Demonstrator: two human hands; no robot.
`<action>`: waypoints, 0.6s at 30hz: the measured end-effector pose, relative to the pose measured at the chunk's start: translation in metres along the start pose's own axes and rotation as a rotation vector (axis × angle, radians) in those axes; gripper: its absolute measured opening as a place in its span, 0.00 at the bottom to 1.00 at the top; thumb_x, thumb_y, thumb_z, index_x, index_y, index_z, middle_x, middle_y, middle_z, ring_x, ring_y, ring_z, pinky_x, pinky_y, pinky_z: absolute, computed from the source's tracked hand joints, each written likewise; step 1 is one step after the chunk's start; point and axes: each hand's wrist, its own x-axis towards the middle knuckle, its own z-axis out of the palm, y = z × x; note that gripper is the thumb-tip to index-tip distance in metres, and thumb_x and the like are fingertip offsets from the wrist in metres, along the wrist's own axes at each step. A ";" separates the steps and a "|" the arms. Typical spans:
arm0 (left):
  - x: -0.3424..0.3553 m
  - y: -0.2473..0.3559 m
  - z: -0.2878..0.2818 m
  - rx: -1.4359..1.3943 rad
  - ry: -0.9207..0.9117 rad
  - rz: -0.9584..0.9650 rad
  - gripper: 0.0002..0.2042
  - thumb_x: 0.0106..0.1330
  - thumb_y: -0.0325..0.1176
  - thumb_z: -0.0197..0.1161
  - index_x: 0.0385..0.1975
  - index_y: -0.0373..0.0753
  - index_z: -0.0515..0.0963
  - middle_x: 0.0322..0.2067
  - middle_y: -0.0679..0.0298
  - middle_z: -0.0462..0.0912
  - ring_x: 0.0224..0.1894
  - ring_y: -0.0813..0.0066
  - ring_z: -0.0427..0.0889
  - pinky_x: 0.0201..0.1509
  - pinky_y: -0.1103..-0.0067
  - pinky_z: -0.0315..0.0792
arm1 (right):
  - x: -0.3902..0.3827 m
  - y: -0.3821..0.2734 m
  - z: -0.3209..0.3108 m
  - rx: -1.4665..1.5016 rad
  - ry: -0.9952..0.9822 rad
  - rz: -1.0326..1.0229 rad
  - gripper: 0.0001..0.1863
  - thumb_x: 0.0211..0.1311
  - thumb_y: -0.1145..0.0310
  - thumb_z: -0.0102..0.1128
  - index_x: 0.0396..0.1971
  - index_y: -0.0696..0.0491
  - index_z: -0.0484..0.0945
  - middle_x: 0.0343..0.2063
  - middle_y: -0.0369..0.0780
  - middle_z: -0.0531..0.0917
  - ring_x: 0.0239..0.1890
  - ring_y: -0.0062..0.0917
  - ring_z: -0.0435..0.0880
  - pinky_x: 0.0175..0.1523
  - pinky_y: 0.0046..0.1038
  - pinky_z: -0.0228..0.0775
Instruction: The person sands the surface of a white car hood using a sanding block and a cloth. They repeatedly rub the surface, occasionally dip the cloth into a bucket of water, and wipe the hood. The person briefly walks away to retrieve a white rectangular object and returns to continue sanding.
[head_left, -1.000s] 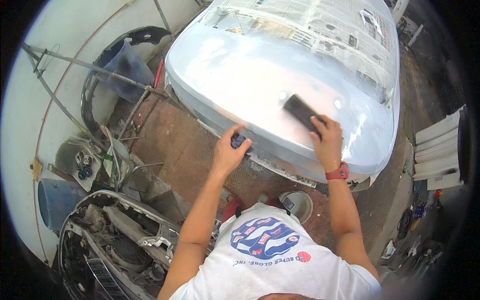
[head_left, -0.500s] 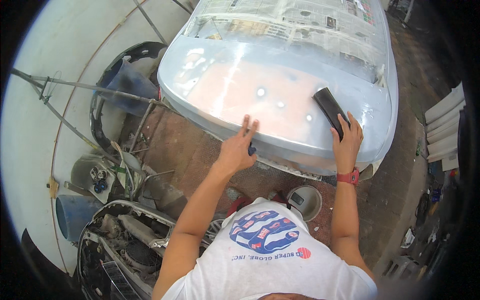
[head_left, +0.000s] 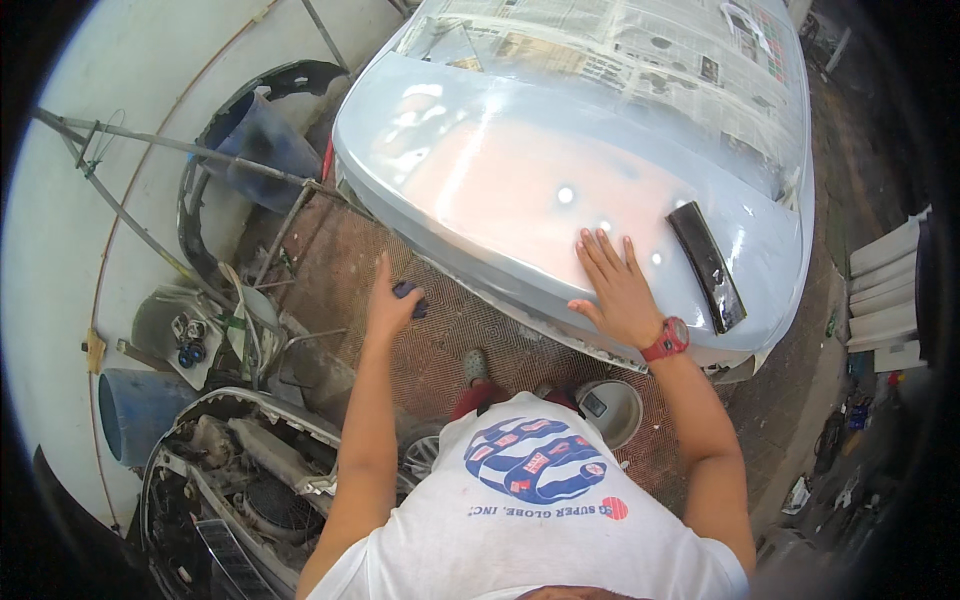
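My right hand point(head_left: 620, 295), a red watch point(head_left: 667, 340) at its wrist, lies with fingers spread on the pinkish sanded patch point(head_left: 480, 190) of a pale grey car panel point(head_left: 700, 180). Just right of it a long black block point(head_left: 706, 266), like a sanding block, rests on the panel, untouched by either hand. Off the panel's near edge, over the floor, my left hand point(head_left: 385, 305) is closed around a small dark blue piece point(head_left: 410, 298) whose kind I cannot make out. Several white spots point(head_left: 566, 195) dot the patch.
Newspaper point(head_left: 640, 60) covers the car's glass beyond the panel. At left stand metal poles point(head_left: 210, 155), a blue barrel point(head_left: 265, 155) and a removed car front part point(head_left: 250, 490). A white bucket point(head_left: 632, 440) stands by my feet on the patterned floor point(head_left: 470, 310).
My right hand has let go of the black block and moved left onto the sanded patch. My left hand has pulled back leftward off the panel, still holding the dark blue piece.
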 end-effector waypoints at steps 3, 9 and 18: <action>-0.011 -0.036 -0.004 -0.647 -0.083 -0.522 0.47 0.71 0.44 0.71 0.87 0.42 0.53 0.74 0.40 0.71 0.61 0.56 0.87 0.48 0.66 0.87 | 0.044 -0.003 0.012 -0.053 -0.040 -0.023 0.54 0.76 0.30 0.50 0.82 0.62 0.57 0.84 0.52 0.56 0.87 0.45 0.50 0.88 0.58 0.36; -0.029 -0.161 0.008 -1.138 -0.001 -0.808 0.43 0.73 0.43 0.69 0.84 0.40 0.57 0.57 0.56 0.82 0.46 0.64 0.88 0.45 0.70 0.85 | 0.180 -0.034 0.036 -0.046 -0.050 -0.115 0.54 0.77 0.29 0.46 0.84 0.60 0.53 0.85 0.50 0.54 0.88 0.42 0.47 0.88 0.57 0.34; -0.002 -0.174 0.021 -1.125 -0.140 -0.790 0.41 0.73 0.42 0.68 0.84 0.38 0.58 0.60 0.52 0.81 0.51 0.61 0.87 0.47 0.67 0.85 | 0.393 -0.096 0.094 -0.044 -0.074 -0.061 0.54 0.79 0.26 0.38 0.84 0.59 0.54 0.86 0.49 0.53 0.89 0.40 0.45 0.88 0.57 0.32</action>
